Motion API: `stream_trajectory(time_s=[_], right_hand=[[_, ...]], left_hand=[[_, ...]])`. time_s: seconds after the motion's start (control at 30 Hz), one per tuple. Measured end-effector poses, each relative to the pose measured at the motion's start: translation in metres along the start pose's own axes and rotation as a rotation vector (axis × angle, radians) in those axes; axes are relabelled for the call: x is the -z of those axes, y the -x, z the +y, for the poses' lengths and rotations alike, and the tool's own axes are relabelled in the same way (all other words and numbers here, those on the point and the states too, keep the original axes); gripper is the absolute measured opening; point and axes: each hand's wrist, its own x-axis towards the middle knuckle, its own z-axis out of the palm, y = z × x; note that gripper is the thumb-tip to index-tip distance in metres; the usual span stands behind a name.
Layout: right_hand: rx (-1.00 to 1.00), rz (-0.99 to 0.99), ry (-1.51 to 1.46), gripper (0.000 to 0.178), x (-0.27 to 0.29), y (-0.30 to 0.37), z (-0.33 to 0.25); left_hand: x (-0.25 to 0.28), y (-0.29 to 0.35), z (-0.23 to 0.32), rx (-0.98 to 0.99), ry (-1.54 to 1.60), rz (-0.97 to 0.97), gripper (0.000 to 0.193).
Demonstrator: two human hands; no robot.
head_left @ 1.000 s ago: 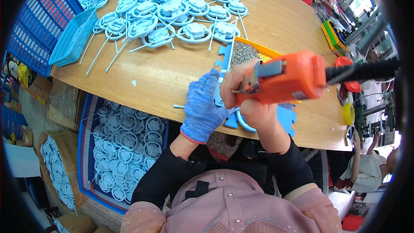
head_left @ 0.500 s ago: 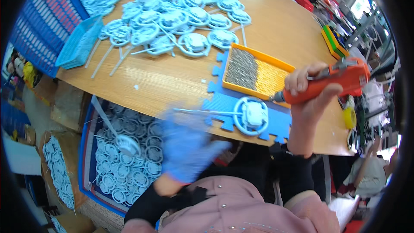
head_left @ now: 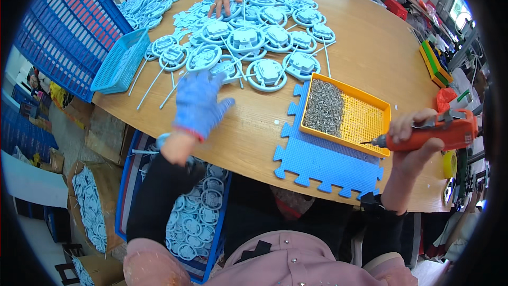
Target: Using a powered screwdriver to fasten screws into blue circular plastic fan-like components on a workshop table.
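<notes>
My left hand (head_left: pixel 200 103), in a blue glove, reaches over the table's left side with its fingers stretched out and thumb apart. Its fingertips come up to the near edge of a heap of light-blue plastic wheel-shaped parts (head_left: pixel 267 74), several with thin rods; whether they touch one is unclear. My bare right hand (head_left: pixel 410 145) is wrapped round a red power screwdriver (head_left: pixel 450 131). The tool's bit points left, over the near right corner of a yellow tray (head_left: pixel 338 140). Silver screws (head_left: pixel 324 108) fill the tray's left part. A blue foam mat (head_left: pixel 323 161) lies beneath the tray.
Below the table edge, a blue crate (head_left: pixel 120 201) holds more wheel parts. A light-blue basket (head_left: pixel 119 66) stands at the table's left. Across the table, another person's hands (head_left: pixel 226 0) are at the heap. A cardboard box (head_left: pixel 108 201) of parts sits at lower left.
My left hand has moved from above the crate, up and forward to the heap. The wheel part that lay on the mat is no longer there. The screwdriver stays in my right hand.
</notes>
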Motion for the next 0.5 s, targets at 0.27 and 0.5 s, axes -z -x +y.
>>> stream_trajectory(time_s=[0.27,0.5], right_hand=[[-0.058,0.063,0.017,0.065,0.029,-0.005,0.012],[-0.011,0.069,-0.074,0.056,0.044,-0.021,0.036]], left_hand=[[-0.072,-0.060,-0.049,-0.204,-0.041,0.053,0.062],[-0.056,-0.025,-0.024,-0.243,-0.035,0.162,0.041]])
